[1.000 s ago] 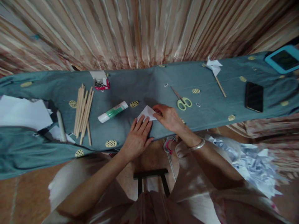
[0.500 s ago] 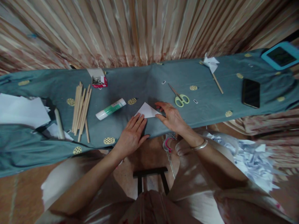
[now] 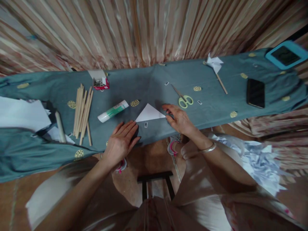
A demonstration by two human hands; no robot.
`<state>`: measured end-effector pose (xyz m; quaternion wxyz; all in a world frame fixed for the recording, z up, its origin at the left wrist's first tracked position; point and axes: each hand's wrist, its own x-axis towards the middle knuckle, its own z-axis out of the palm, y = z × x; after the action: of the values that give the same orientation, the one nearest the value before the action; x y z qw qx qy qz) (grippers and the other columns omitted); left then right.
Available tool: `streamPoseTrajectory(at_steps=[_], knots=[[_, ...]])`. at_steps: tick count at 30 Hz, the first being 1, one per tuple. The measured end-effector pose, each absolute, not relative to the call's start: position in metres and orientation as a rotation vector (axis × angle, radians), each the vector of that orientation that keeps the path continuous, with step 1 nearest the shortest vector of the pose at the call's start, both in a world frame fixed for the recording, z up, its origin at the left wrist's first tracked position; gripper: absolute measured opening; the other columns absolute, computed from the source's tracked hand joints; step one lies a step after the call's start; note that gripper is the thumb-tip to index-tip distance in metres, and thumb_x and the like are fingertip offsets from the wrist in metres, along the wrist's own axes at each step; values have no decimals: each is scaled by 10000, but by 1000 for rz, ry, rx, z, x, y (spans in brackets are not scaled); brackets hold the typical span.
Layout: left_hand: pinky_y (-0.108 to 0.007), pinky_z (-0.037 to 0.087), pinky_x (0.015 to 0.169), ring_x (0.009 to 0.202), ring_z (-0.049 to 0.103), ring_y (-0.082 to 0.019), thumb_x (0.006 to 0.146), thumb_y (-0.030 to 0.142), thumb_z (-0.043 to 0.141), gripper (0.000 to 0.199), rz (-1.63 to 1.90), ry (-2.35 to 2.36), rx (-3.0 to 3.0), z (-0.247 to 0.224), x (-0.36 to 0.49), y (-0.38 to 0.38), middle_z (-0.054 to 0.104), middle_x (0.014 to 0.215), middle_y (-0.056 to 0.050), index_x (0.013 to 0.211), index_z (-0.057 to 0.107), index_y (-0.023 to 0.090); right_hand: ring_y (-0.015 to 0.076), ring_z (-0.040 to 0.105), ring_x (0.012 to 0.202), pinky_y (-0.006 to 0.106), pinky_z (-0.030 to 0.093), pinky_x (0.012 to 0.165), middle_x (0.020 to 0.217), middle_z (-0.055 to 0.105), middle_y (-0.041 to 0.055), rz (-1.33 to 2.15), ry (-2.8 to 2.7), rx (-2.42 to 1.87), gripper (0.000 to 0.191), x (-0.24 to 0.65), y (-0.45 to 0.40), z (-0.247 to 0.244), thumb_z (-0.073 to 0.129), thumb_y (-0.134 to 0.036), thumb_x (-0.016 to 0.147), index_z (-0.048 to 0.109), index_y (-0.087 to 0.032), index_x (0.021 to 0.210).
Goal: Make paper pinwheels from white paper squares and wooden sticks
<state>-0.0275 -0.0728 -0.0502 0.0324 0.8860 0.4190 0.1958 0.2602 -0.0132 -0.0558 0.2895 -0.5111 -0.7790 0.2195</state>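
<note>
A white piece of paper folded into a triangle (image 3: 149, 113) lies on the teal cloth, its long edge towards me. My left hand (image 3: 121, 141) rests flat by its left corner, fingers stretched out, fingertips close to that corner. At the right corner is my right hand (image 3: 179, 119), fingers apart and slightly bent, thumb touching or almost touching the paper's tip. Beyond my right hand lie scissors (image 3: 184, 100) with pale green handles. A white and green glue stick (image 3: 113, 111) lies beyond my left hand.
Wooden sticks (image 3: 83, 112) and white paper sheets (image 3: 22, 112) lie on the left, near an open red box of small metal pieces (image 3: 101, 84). To the right are a paper pinwheel on a stick (image 3: 215, 65), a black phone (image 3: 255, 93) and a blue-framed tablet (image 3: 286, 55). Paper scraps (image 3: 261, 163) lie below.
My left hand has slid left along the paper's long edge to its left corner, uncovering that side. My right hand stays at the right corner. The view has shifted slightly.
</note>
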Motion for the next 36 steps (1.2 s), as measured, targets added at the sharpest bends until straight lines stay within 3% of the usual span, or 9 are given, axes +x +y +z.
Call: streamPoseTrajectory(at_steps=[4,9,13,15,23,27,32,36], knots=[[-513,502,1068,1227,643,-302,993,335,538,369,621,1285,2746,-48,-27,-70,693,1285,-182,1243,649,87,245,672,982,419,536,943,1104,726,122,575,-2067,-1366,377,258,-11,-54,474,-95,830,659,-166,1151],[-489,532,1025,1159,663,-299,993,333,525,348,613,1307,2675,-43,-24,-63,727,1203,-164,1209,673,103,256,681,949,424,532,921,1045,735,113,666,-2002,-1357,209,247,-5,-52,612,-315,876,697,-174,1005],[-458,564,959,1036,688,-277,1002,352,494,327,648,1355,2647,-44,-22,-55,744,1106,-135,1159,684,138,265,671,1073,430,500,982,1116,735,93,754,-1962,-1359,72,237,-2,-52,680,-258,785,671,-209,836],[-459,566,947,999,689,-275,995,355,504,318,701,1365,2633,-46,-20,-52,741,1082,-131,1152,679,142,258,682,1043,423,507,956,1142,734,100,799,-1940,-1387,62,235,-3,-49,667,-259,788,661,-205,816],[-481,502,1041,1209,601,-291,975,308,522,514,827,1353,2552,-49,-3,-42,627,1338,-148,1467,435,184,197,669,879,326,494,817,1000,746,64,895,-1962,-1359,109,233,-10,-37,623,-273,833,683,-187,861],[-434,528,990,1150,625,-265,971,218,504,490,869,1310,2552,-50,8,-39,656,1283,-134,1455,434,188,176,641,849,284,454,743,990,729,47,896,-1956,-1311,119,234,-11,-36,670,-298,808,700,-186,784],[-412,544,912,1005,652,-252,970,196,501,418,908,1307,2580,-50,19,-36,701,1115,-121,1387,498,163,132,559,630,260,385,605,715,680,13,1059,-1909,-1356,376,238,-12,-36,647,-514,854,757,-154,856],[-442,528,933,1010,649,-260,979,248,510,384,900,1277,2566,-44,24,-38,708,1031,-99,1356,527,179,145,570,625,256,399,580,668,674,12,1109,-1814,-1360,482,242,-11,-38,561,-590,895,768,-159,839]])
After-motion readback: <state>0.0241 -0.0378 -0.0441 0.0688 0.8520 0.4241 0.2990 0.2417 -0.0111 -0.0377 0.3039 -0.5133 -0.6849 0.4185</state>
